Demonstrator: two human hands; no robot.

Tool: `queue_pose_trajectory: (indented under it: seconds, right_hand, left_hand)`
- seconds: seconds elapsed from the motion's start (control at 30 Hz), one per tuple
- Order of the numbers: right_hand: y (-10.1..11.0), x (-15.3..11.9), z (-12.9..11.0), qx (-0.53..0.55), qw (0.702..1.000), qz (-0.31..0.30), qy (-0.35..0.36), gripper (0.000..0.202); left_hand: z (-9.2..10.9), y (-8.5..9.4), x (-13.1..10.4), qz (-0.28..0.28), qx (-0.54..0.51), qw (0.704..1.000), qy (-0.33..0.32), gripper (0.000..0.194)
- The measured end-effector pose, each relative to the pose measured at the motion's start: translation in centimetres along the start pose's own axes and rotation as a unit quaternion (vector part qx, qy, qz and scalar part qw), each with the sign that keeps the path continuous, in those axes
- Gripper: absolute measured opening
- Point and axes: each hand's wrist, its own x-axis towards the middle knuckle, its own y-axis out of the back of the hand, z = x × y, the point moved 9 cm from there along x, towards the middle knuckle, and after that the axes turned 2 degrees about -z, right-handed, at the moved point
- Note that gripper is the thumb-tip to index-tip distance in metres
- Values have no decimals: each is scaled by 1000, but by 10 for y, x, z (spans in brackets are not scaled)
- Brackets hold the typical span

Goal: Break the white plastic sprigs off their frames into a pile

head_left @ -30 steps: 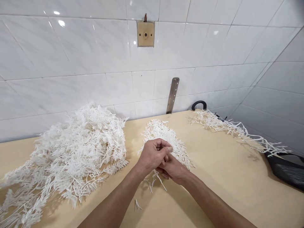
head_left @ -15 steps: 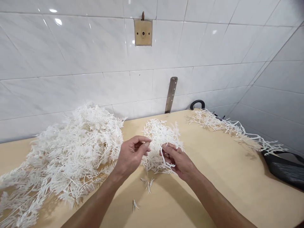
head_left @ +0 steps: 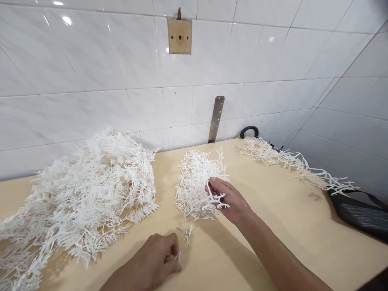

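Observation:
My right hand [head_left: 228, 198] is closed on a white branched stem [head_left: 222, 161], which looks like plastic. One end rises above the fingers, and a bent part with short twigs [head_left: 216, 199] hangs in front of them. Low over the table, my left hand [head_left: 157, 258] has its thumb and forefinger closed around a small white sprig [head_left: 178, 256], mostly covered by the fingers. Just beyond it lie a few loose sprigs [head_left: 186, 233]. A heap of short white sprigs [head_left: 195, 186] sits behind and left of my right hand.
A larger pile of white branching pieces [head_left: 100, 190] covers the table's left side. Barer white stems [head_left: 279, 155] lie along the back right, partly over a black bag-like object [head_left: 360, 214]. A metal bracket [head_left: 216, 119] and a black curved handle [head_left: 249, 130] stand near the tiled wall.
My left hand has come down and toward me, from beside my right hand to the sprig on the table. The stem in my right hand has turned slightly.

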Motion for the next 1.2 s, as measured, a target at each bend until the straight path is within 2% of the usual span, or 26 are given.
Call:
queue_pose_trajectory:
  seconds: [0.1, 0.17, 0.23, 0.33, 0.37, 0.47, 0.53, 0.63, 0.77, 0.83, 0.9, 1.0, 1.03, 1.1, 1.2]
  right_hand:
    - [-3, 3, 3, -36, 999, -7, 2, 39]
    - [8, 10, -5, -51, 999, 6, 16, 39]
    - [32, 18, -26, -26, 997, 44, 57, 35]
    - [99, 13, -70, 59, 962, 204, 172, 27]
    - [116, 12, -78, 66, 954, 226, 184, 24]
    - [154, 5, -82, 67, 939, 286, 179, 22]
    - [164, 3, -71, 59, 935, 309, 164, 23]
    - [157, 7, -52, 42, 938, 310, 146, 24]
    - [129, 12, -33, 33, 946, 292, 135, 25]
    - [118, 12, -26, 29, 948, 286, 136, 25]
    - [114, 11, -23, 2, 944, 294, 151, 25]
    - [109, 13, -22, -26, 942, 288, 171, 23]
    - [109, 13, -22, -29, 941, 287, 178, 23]
    - [109, 12, -24, -29, 938, 288, 192, 24]
    - [110, 8, -28, -35, 932, 293, 211, 24]
  left_hand:
    - [20, 0, 20, 8, -14, 999, -38, 7]
    - [32, 1, 34, 23, -1, 998, -62, 12]
    - [44, 4, 45, 52, 29, 994, -88, 14]
    - [52, 8, 59, 84, 62, 990, -93, 17]
    - [54, 10, 61, 92, 65, 989, -98, 16]
    - [57, 13, 63, 102, 55, 986, -119, 16]
    - [55, 14, 60, 101, 45, 986, -124, 18]
    - [49, 19, 54, 99, 42, 987, -123, 18]
    - [39, 32, 42, 134, 52, 983, -117, 17]
    - [32, 47, 34, 192, 71, 973, -112, 15]
    - [25, 66, 24, 272, 110, 950, -107, 13]
    - [24, 98, 6, 393, 181, 892, -130, 17]
    - [23, 107, 3, 416, 208, 877, -125, 19]
    - [16, 126, 1, 449, 251, 853, -90, 25]
    - [-6, 151, 9, 452, 282, 846, 24, 33]
